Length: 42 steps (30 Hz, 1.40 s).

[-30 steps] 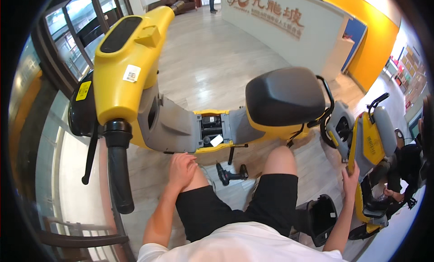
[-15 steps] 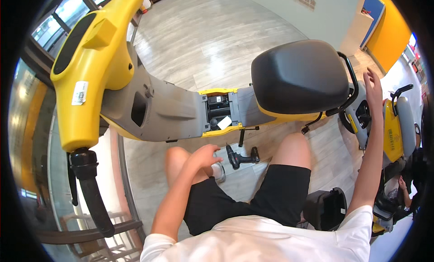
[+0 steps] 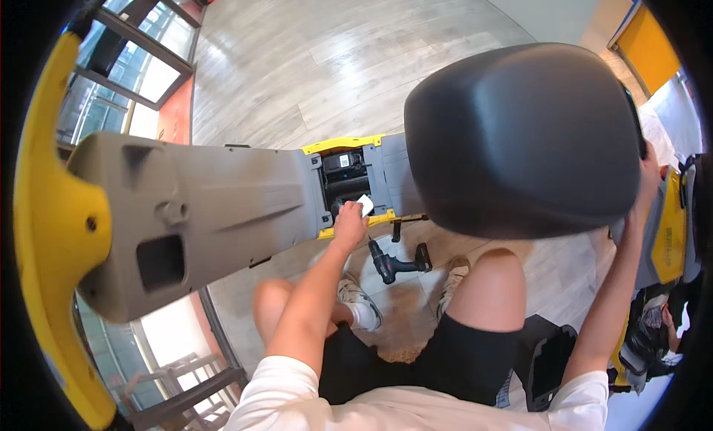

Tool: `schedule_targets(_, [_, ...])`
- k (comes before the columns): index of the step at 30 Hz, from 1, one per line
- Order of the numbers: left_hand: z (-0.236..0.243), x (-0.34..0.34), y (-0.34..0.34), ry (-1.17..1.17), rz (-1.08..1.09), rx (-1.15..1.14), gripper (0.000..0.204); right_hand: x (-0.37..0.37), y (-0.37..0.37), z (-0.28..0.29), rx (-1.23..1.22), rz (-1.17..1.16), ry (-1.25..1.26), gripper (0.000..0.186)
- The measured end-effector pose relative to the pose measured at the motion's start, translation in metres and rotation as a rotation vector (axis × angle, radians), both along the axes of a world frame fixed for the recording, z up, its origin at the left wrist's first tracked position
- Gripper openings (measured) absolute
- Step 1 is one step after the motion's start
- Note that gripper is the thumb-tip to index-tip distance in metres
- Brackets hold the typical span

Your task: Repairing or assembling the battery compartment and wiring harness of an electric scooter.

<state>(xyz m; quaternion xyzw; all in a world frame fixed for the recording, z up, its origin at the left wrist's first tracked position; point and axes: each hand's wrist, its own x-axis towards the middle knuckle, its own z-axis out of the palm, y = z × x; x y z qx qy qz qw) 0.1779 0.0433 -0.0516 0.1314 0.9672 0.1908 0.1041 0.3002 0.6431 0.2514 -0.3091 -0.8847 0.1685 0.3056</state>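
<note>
A yellow and grey electric scooter (image 3: 245,186) stands across in front of me, its floorboard compartment (image 3: 377,167) uncovered. Inside that compartment sit dark parts. A small white piece (image 3: 366,204) shows at its near edge, beside the curled fingers of my left hand (image 3: 350,223), which appear to pinch it. My right hand (image 3: 648,175) reaches behind the big black seat (image 3: 520,141) and closes round the black grab rail there; the seat hides part of the rail and fingers. Between my feet and the scooter lies a black cordless drill (image 3: 394,264).
A black open bin-like box (image 3: 546,357) stands by my right leg. Another yellow and grey scooter (image 3: 672,238) is at the right, with part of a person (image 3: 668,323) beyond it. Glass doors (image 3: 141,52) line the left. The scooter's stand and pedal project near the drill.
My left hand has moved forward from above my knee to the compartment's near edge. My right hand has gone from open in the air to the rail. My view has shifted closer to the seat.
</note>
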Motion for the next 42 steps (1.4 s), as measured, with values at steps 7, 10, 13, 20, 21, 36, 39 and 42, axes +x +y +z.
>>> schedule_targets(7, [-0.049,0.001,0.025,0.258,0.285,0.031,0.037,-0.005,-0.073,-0.041,0.439,0.006,-0.364,0.04])
schedule_targets(10, [-0.043,0.002,0.018,0.277,0.301,-0.067,0.035,0.038,-0.016,-0.063,0.072,0.116,-0.179,0.039])
schedule_targets(13, [-0.028,0.002,0.041,-0.042,0.383,0.006,0.039,0.08,0.035,-0.027,-0.212,0.141,0.014,0.037])
schedule_targets(20, [0.071,0.08,0.036,-0.415,0.038,-0.268,0.047,0.022,-0.044,-0.014,-0.168,-0.167,0.089,0.028])
schedule_targets(21, [0.092,0.087,0.05,-0.479,-0.02,-0.254,0.046,0.017,-0.051,-0.005,-0.034,-0.16,0.045,0.03])
schedule_targets(36, [0.437,0.102,0.064,-0.778,-0.181,0.216,0.028,0.006,-0.05,0.041,-0.172,0.141,-0.586,0.045])
schedule_targets(39, [0.505,0.089,0.043,-0.666,0.055,0.291,0.025,0.008,-0.043,0.026,-0.46,0.095,-0.676,0.058])
schedule_targets(42, [0.555,0.115,0.015,-0.529,0.242,0.275,0.023,0.017,-0.013,0.034,-0.885,0.178,-0.652,0.07])
